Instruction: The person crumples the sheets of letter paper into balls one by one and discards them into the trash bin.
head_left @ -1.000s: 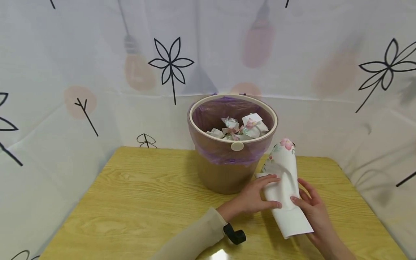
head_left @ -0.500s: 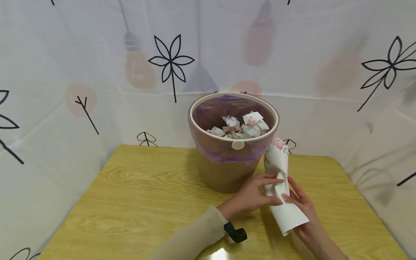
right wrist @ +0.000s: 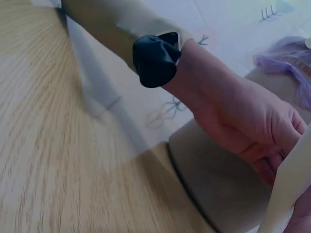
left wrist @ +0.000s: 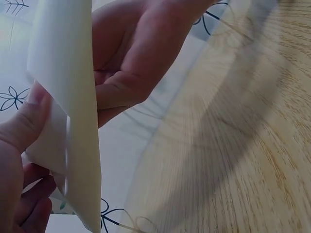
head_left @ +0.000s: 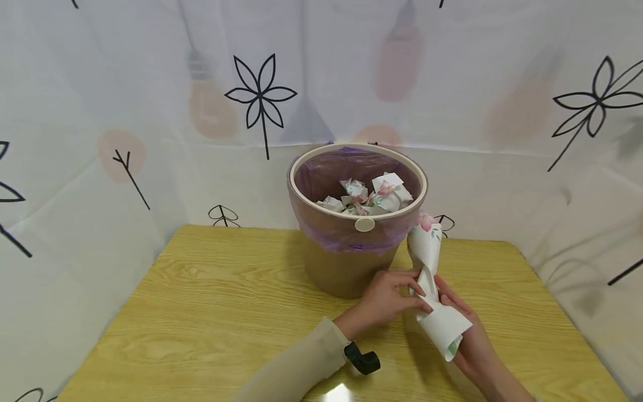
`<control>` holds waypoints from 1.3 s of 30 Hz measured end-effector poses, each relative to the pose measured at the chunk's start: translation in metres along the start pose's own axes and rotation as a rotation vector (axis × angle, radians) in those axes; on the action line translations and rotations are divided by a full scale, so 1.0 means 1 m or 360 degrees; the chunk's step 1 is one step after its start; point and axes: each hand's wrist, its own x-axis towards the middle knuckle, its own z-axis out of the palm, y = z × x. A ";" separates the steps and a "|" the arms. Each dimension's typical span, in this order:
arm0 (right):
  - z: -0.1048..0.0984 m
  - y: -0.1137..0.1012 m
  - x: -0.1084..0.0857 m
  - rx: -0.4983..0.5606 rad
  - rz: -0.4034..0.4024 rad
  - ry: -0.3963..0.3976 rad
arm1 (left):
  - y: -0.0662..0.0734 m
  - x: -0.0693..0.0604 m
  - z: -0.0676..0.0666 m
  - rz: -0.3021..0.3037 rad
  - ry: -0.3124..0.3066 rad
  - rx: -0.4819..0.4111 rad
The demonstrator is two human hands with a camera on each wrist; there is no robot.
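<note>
A white sheet of flower-printed paper is rolled into a loose tube, squeezed narrow at its middle. My left hand pinches that narrow part from the left, thumb and fingers curled on it. From the right, my right hand grips the same sheet, its fingers partly hidden behind it. The left wrist view has the paper between both hands. Just left of the paper's upper end stands a trash bin with a pale rim and a purple liner.
Several crumpled pieces of printed paper lie inside the bin. Everything stands on a wood-grain table, backed by a white patterned cloth. A black strap piece sits at my left cuff.
The paper roll has become narrower and more pinched at its middle. Both hands have closed in on it, and the right hand has shifted left.
</note>
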 end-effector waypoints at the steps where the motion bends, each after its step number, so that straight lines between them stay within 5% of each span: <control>1: 0.000 -0.001 0.000 0.0037 0.0011 -0.0047 | 0.000 0.000 0.000 -0.0005 0.0010 -0.0027; 3: 0.000 -0.002 -0.001 0.0076 0.0020 -0.0131 | 0.000 -0.001 0.001 -0.0008 0.0026 -0.0038; 6: 0.000 -0.003 -0.004 -0.0105 -0.0034 -0.0136 | -0.002 -0.001 0.003 0.0027 0.0042 -0.0039; 16: 0.002 -0.013 -0.008 -0.1185 -0.0143 0.0400 | -0.002 0.000 0.000 0.0078 0.0045 -0.0033; 24: 0.006 -0.022 -0.007 -0.1524 -0.0133 0.0600 | 0.000 0.001 -0.005 0.0094 0.0046 0.0035; 30: 0.012 -0.033 -0.009 -0.1708 -0.0167 0.0574 | 0.000 0.002 -0.004 0.0057 0.0081 0.0141; 35: 0.023 -0.045 -0.011 -0.1881 -0.0361 0.0471 | 0.000 0.003 -0.003 0.0010 0.0133 0.0258; 39: 0.037 -0.050 -0.013 -0.2335 -0.0526 0.0301 | 0.001 0.003 -0.002 -0.0013 0.0178 0.0362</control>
